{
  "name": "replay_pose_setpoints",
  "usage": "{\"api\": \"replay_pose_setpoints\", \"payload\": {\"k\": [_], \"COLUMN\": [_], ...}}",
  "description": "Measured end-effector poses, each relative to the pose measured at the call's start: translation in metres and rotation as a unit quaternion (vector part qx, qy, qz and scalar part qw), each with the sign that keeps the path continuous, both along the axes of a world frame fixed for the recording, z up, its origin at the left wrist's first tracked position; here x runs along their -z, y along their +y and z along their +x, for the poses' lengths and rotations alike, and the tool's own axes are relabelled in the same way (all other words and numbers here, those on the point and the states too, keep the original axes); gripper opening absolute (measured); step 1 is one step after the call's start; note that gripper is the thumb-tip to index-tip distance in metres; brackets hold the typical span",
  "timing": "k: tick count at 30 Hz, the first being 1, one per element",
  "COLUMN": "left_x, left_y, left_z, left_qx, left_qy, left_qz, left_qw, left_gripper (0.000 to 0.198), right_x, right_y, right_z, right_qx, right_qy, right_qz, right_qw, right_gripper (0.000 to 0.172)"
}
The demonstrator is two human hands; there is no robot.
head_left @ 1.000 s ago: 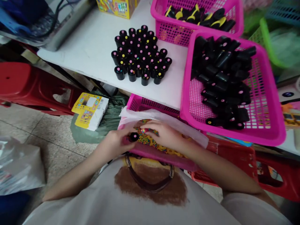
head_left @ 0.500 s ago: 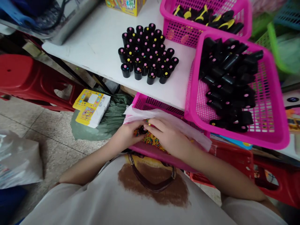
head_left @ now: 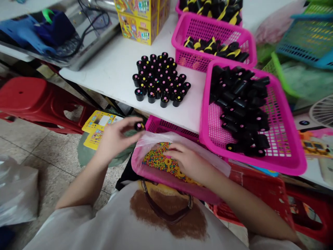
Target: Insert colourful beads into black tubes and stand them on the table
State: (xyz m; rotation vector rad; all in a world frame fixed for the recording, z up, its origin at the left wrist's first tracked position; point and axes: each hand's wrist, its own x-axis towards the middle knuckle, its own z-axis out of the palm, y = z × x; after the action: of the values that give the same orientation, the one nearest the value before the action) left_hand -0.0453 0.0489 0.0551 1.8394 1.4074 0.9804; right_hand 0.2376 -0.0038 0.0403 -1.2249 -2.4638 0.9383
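Raised at the near left edge of the table, my left hand (head_left: pixel 114 135) holds a small black cup (head_left: pixel 139 126) between thumb and fingers. A pink dot and a bit of yellow show in the cup's mouth. My right hand (head_left: pixel 184 158) is low over many small coloured beads (head_left: pixel 156 156), its fingers loosely stretched and slightly apart; its thumb is hidden. Those beads lie with several yellow rings (head_left: pixel 179 172) in a pink basket (head_left: pixel 137 166) lined with thin white plastic (head_left: pixel 208 161). Many similar black cups (head_left: pixel 164 100) stand grouped on the white table (head_left: pixel 109 78).
At right, a pink basket (head_left: pixel 288 156) holds black cups lying loose. Behind it, another pink basket (head_left: pixel 179 52) has black pieces with yellow strips. Yellow boxes (head_left: pixel 137 29) are stacked at the back. A red stool (head_left: pixel 26 93) is at left, a flattened yellow carton (head_left: pixel 91 139) nearby.
My left hand has moved up and left out of the bead basket with the black cup. My right hand stays over the beads, now apart from the left. The view has shifted.
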Motion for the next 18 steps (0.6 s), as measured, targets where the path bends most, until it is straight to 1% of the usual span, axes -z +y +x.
{"api": "replay_pose_setpoints", "payload": {"k": [2,4,5,7,8,10,12,13,14,15,16,17,18], "left_x": [-0.004,-0.001,0.003,0.013,0.017,0.022,0.02,0.017,0.013,0.008,0.003,-0.002,-0.007], "left_y": [0.033,0.068,0.084,0.11,0.119,0.129,0.133,0.134,0.134,0.134,0.134,0.132,0.129], "left_z": [-0.01,-0.015,-0.016,-0.018,-0.019,-0.021,-0.023,-0.021,-0.017,-0.008,0.005,0.023,0.045], "left_qx": [-0.076,-0.128,-0.142,-0.151,-0.151,-0.143,-0.138,-0.13,-0.106,-0.065,-0.007,0.067,0.142], "left_qy": [0.0,0.005,0.004,-0.002,-0.001,0.023,0.056,0.072,0.087,0.105,0.126,0.152,0.176], "left_qz": [0.035,0.04,0.031,0.008,0.004,0.007,0.015,0.02,0.025,0.031,0.037,0.042,0.048], "left_qw": [0.997,0.991,0.989,0.989,0.989,0.989,0.989,0.989,0.99,0.992,0.991,0.985,0.973], "left_gripper": [0.037,0.045,0.051,0.067,0.076,0.091,0.104,0.105,0.102,0.094,0.084,0.074,0.066], "right_x": [0.011,0.021,0.024,0.027,0.027,0.027,0.028,0.031,0.034,0.039,0.044,0.048,0.052], "right_y": [0.001,0.002,0.003,0.006,0.007,0.01,0.013,0.013,0.014,0.013,0.013,0.012,0.012], "right_z": [-0.006,-0.015,-0.019,-0.028,-0.033,-0.039,-0.045,-0.047,-0.049,-0.051,-0.053,-0.056,-0.059], "right_qx": [-0.035,-0.069,-0.082,-0.099,-0.105,-0.113,-0.11,-0.105,-0.097,-0.093,-0.091,-0.094,-0.098], "right_qy": [-0.087,-0.156,-0.179,-0.211,-0.224,-0.243,-0.249,-0.249,-0.25,-0.248,-0.245,-0.241,-0.235], "right_qz": [-0.039,-0.058,-0.061,-0.056,-0.057,-0.061,-0.057,-0.051,-0.042,-0.031,-0.021,-0.01,-0.003], "right_qw": [0.995,0.984,0.979,0.971,0.967,0.962,0.961,0.961,0.962,0.964,0.965,0.966,0.967], "right_gripper": [0.056,0.048,0.044,0.038,0.036,0.03,0.025,0.024,0.023,0.024,0.024,0.024,0.024]}}
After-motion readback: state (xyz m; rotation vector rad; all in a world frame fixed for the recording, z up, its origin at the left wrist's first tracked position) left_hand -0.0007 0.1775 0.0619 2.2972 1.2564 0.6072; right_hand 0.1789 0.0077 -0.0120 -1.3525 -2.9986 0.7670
